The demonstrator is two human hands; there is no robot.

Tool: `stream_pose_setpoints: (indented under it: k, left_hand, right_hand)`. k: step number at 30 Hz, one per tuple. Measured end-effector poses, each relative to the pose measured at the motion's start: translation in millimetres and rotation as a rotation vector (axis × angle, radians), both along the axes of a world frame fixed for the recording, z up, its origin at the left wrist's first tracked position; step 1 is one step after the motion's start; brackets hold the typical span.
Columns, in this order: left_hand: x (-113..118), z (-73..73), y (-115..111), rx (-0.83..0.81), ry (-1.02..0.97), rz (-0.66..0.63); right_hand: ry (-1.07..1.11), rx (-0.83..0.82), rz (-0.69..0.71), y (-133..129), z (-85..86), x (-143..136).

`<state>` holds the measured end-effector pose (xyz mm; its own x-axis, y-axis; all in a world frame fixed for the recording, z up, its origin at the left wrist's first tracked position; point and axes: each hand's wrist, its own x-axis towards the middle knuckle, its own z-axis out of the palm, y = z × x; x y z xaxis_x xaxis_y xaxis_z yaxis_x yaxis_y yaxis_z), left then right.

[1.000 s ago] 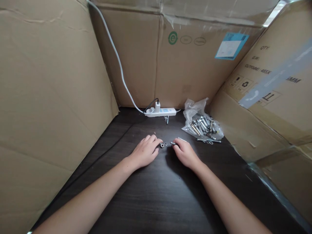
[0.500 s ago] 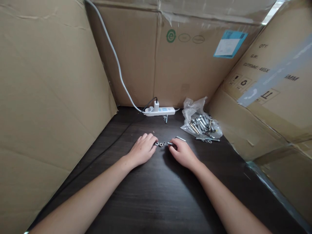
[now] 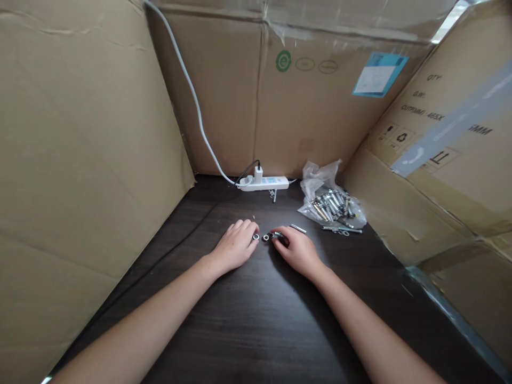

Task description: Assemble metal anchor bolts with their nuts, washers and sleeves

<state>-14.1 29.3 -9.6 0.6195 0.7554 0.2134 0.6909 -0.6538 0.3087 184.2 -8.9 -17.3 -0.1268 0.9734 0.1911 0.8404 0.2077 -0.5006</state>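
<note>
My left hand (image 3: pixel 237 244) rests low over the dark tabletop, thumb and index finger closed at a small metal washer (image 3: pixel 256 237). Between the hands lies a metal nut (image 3: pixel 265 238). Beside it, a smaller dark ring (image 3: pixel 271 235) is at the fingertips of my right hand (image 3: pixel 295 244); whether they touch it I cannot tell. The right fingers are closed round a short metal bolt (image 3: pixel 278 234), mostly hidden by the hand, its end pointing left toward the ring. A loose metal rod (image 3: pixel 298 229) lies just behind the right hand.
Behind the hands stands a white power strip (image 3: pixel 264 184) with plugs; a bolt (image 3: pixel 274 196) and washers lie before it. At right is a clear plastic bag (image 3: pixel 320 176) of several bolts, with loose hardware (image 3: pixel 342 230) in front. Cardboard walls (image 3: pixel 224 106) enclose the table; a black cable (image 3: pixel 176 246) crosses the left.
My right hand has moved slightly left, bringing the bolt's end up to the small ring. My left hand has shifted a little left with the washer. The nut stays in place.
</note>
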Motion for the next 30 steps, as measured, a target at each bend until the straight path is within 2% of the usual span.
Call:
stream_pose_setpoints:
  k: [9, 30]
  left_hand:
    - [-0.8, -0.1, 0.0, -0.008, 0.007, 0.005]
    - [-1.5, 7.0, -3.7, -0.021, 0.063, 0.007]
  right_hand:
    - [-0.089, -0.020, 0.004, 0.7, 2.2, -1.6]
    - [-0.057, -0.039, -0.016, -0.8, 2.1, -0.1]
